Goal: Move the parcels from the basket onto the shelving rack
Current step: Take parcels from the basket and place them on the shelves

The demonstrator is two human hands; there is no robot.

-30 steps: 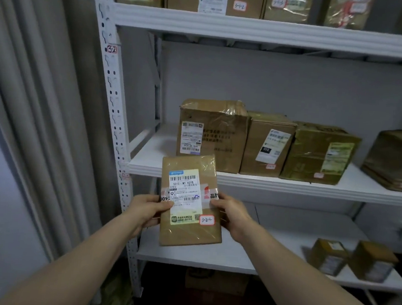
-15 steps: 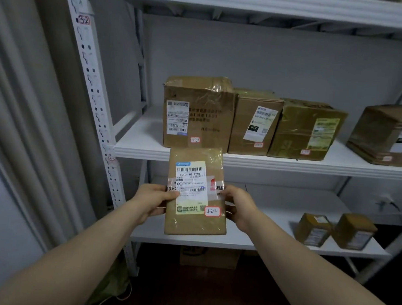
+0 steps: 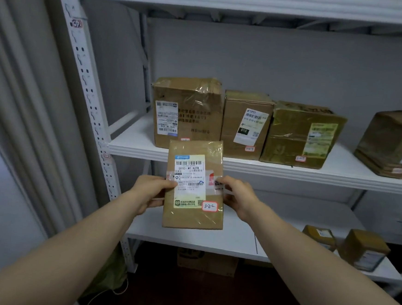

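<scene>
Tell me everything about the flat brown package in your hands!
The parcel is flat, brown cardboard under shiny clear tape, held upright before the middle shelf. Its front carries a white barcode label with a green strip and a red-edged sticker reading 3-2-2. The left hand grips its left edge, the right hand its right.

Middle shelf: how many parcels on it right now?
4, in a row: tall box leftmost, narrower box beside it, olive box next, fourth box cut off at right edge; more may lie beyond.

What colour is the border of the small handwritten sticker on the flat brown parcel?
Red, on the small white handwritten sticker; head view.
</scene>
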